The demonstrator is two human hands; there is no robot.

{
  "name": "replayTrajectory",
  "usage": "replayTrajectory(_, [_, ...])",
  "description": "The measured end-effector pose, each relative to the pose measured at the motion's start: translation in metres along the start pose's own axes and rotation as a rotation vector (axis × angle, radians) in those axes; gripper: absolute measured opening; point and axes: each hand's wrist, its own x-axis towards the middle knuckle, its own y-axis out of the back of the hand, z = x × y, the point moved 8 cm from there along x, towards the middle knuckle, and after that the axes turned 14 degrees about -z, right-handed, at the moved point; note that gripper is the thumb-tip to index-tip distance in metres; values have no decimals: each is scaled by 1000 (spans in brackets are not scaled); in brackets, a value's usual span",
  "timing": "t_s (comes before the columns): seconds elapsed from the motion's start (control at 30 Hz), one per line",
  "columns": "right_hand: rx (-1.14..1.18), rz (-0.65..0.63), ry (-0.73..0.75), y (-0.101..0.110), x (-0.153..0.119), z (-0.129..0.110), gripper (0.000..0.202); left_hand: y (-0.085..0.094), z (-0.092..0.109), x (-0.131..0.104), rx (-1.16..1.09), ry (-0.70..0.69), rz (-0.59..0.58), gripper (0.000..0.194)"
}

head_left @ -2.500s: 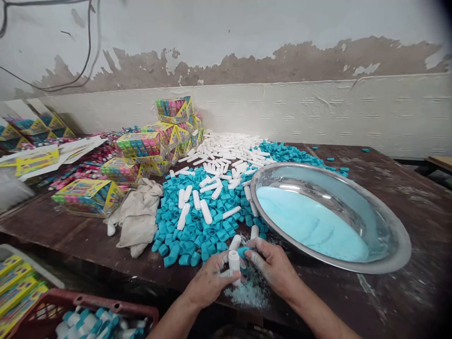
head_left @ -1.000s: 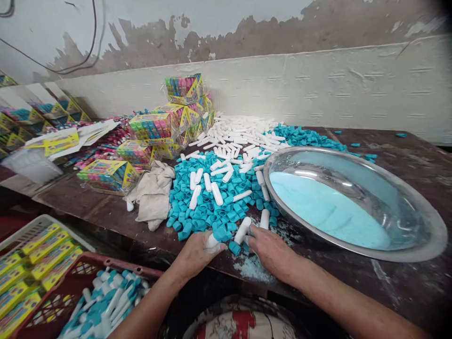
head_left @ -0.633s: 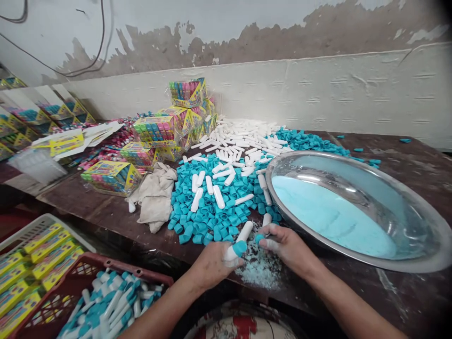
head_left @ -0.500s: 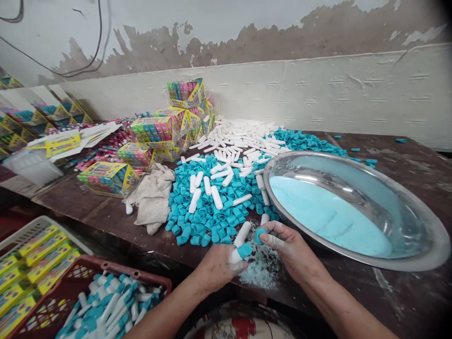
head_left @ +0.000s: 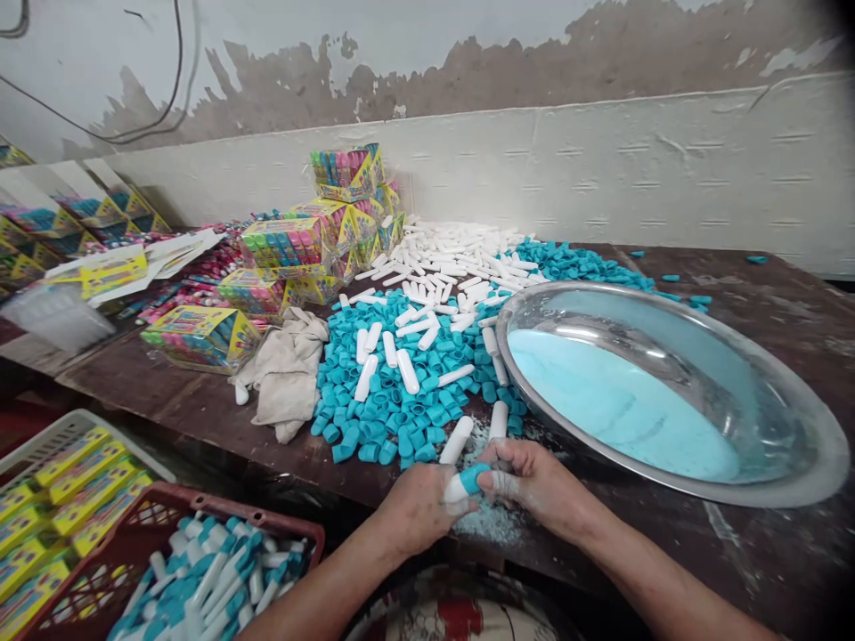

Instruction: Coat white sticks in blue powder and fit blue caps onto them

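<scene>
My left hand (head_left: 422, 506) is closed around a small white plastic tube (head_left: 456, 489) with a blue end piece (head_left: 473, 478). The fingers of my right hand (head_left: 544, 491) pinch at that blue end, where a separate blue cap is mostly hidden by the fingertips. Both hands meet over the table's front edge, above a patch of pale blue powder (head_left: 491, 525). Just beyond them, two loose white tubes (head_left: 457, 440) lie on the table. A heap of blue caps (head_left: 380, 414) spreads behind, with white tubes scattered on top.
To the right, a large steel basin (head_left: 788, 427) holds light blue powder (head_left: 601, 401). A crumpled cloth (head_left: 289, 383) and packed yellow boxes (head_left: 204, 336) stand left. A red crate (head_left: 166, 507) of capped tubes is at lower left, beside a white basket (head_left: 73, 423).
My right hand has moved left and brought its blue cap against the blue end of the tube in my left hand. The left hand has barely moved.
</scene>
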Motion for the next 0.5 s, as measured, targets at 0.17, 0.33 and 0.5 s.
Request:
replayTrajectory(0.17, [49,29,35,-9,4,-1,20,-1,4,0,42,-5,-4,30])
replayTrajectory(0.33, [-61,-21,47,-35,9,-3,17,14,-20,-34,90,86,-15,28])
replayTrajectory(0.5, [-394,122,-30,-1,-11,7,21,47,-137,-142,72,388,136,23])
